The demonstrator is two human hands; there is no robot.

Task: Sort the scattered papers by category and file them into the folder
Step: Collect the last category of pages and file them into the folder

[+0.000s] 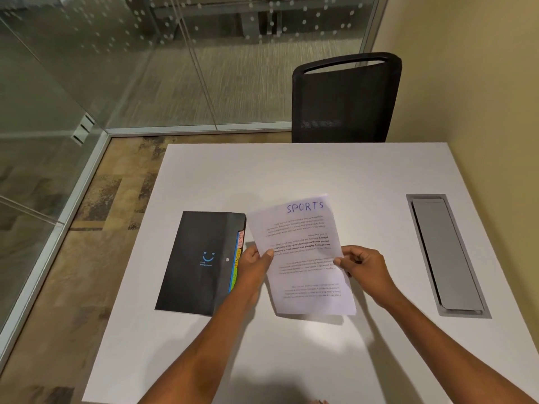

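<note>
A white sheet [303, 252] with "SPORTS" handwritten in blue at its far end and printed text upside down is held above the white table [204, 176]. My left hand [256, 265] pinches its left edge, thumb on top. My right hand [361, 265] pinches its right edge. Whether more sheets lie under the top one I cannot tell. A black folder [198, 258] with a blue smiley on its cover lies flat to the left of the paper. Coloured index tabs [237, 258] stick out along its right side, partly hidden by my left hand.
A grey cable hatch [446, 255] is set into the table at the right. A black mesh chair [345, 97] stands at the far edge. Glass partitions run along the left and back, and a beige wall is on the right.
</note>
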